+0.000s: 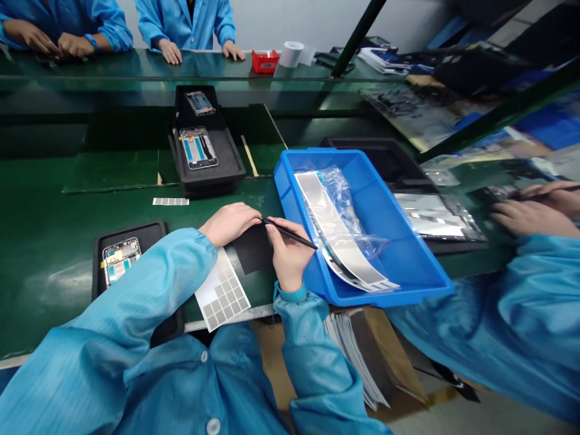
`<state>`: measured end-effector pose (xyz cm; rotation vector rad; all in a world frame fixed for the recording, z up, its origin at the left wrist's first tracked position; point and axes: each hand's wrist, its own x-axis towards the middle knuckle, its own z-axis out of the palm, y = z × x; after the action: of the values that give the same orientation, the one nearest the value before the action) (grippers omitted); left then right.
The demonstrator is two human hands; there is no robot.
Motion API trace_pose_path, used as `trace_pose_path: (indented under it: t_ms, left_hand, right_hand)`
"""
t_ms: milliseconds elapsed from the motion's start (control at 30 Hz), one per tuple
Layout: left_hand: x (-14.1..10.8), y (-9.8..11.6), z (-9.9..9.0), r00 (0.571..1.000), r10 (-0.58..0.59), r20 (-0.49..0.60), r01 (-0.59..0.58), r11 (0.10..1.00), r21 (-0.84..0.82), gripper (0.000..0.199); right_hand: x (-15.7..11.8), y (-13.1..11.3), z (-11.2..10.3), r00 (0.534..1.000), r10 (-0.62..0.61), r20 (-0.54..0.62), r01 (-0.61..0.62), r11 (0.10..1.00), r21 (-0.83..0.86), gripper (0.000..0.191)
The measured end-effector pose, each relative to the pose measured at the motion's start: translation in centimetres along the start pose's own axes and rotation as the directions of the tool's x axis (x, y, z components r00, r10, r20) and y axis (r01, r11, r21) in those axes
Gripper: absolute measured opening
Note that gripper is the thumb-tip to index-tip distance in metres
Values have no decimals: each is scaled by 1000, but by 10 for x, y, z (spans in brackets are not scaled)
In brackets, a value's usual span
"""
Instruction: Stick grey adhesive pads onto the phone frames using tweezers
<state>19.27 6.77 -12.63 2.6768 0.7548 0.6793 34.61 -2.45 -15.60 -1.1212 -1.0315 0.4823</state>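
Note:
My right hand (290, 254) is closed around a slim black pen-shaped tool (292, 234), whose thin end points left at my other fingertips. There my left hand (233, 222) has its fingers pressed together, and what they hold, if anything, is hidden. Beneath my left wrist lies a white sheet of grey square stickers (225, 299), part of its backing bare. A black square sheet (251, 251) rests on the green bench under both hands. Farther back is a short strip of grey stickers (171, 202).
Right of my hands stands a blue bin (408, 260) with sticker sheets (326, 220) and plastic film inside. Black trays (226, 157) hold opened phones (198, 148); another phone (118, 258) sits at left. A co-worker's hand (534, 217) works at right; two people are across the bench.

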Motion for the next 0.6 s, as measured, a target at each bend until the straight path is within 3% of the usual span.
trace_pose_path:
  t_ms: [467,600]
  left_hand:
    - [-3,-2,-1,998,39,39,-42,996,73,31]
    - [-2,0,-4,996,24,88,-34,992,118,29]
  right_hand:
    - [-1,-2,3,999,42,-31,-45,993,-110,18]
    - [-1,-4,5,998,-17,-55,8,989,-151,16]
